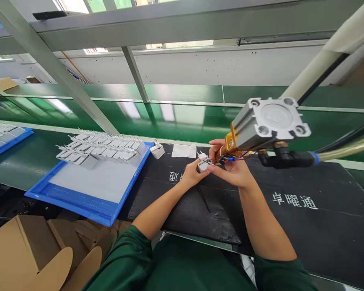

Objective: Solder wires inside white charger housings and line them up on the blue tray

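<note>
A small white plug charger (203, 165) with two pins is held low over the black mat. My left hand (191, 174) is closed around its left side. My right hand (235, 173) is closed at its right end, with the thumb against the casing. Thin wires and small parts lie between the fingers, too small to make out. An air cylinder tool (271, 121) with an orange-taped front reaches down over my right hand and hides part of its fingers. Dark tweezers (203, 199) lie on the mat below my hands.
To the left, a blue tray (79, 206) carries rows of white plug chargers (100, 147). One loose charger (157, 150) stands beside a white paper (184, 150). Hoses (348, 149) run right from the cylinder. Cardboard boxes (27, 246) sit lower left; a metal frame (170, 24) crosses above.
</note>
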### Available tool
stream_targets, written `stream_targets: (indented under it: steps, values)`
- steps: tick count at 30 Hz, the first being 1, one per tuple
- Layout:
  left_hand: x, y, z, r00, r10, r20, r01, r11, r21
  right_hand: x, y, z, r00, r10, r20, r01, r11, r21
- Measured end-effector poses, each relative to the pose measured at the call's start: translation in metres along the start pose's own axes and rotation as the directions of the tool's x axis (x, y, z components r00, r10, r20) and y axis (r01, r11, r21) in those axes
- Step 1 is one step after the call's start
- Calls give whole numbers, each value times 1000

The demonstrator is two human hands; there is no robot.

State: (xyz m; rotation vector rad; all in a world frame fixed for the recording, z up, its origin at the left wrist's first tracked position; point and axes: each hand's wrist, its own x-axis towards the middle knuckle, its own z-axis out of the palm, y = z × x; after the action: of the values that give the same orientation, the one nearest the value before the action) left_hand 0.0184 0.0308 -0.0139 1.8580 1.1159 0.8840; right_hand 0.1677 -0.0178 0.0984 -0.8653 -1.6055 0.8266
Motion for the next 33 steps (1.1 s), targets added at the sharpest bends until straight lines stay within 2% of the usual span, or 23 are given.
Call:
stream_targets:
  steps: [4,11,15,20,25,29,33]
  values:
    - [-5,9,-6,1000,23,-14,-24,998,-64,1,-1,0,999,-37,1,37,999,4]
    - [-10,17,-8,999,40,-28,-41,999,-18,4,-5,-1,999,-6,-50,5,1000,-24]
    - [-11,18,-8,999,44,-20,-45,997,-58,1,-3,-3,1000,-24,-19,24,1000,-6]
    - [-8,17,-8,999,-31,6,31,995,-91,-1,-1,-3,1000,11,28,-12,999,39]
    - [-6,11,1,993,-114,15,115,989,-98,-1,-12,9,1000,3,8,-3,997,76]
    - [-8,8,12,999,-46,24,49,990,-133,-2,-25,19,1000,22,9,-23,997,76]
    - [-11,6,17,1000,5,-13,-7,982,-188,-2,-30,24,998,66,-7,-65,997,40]
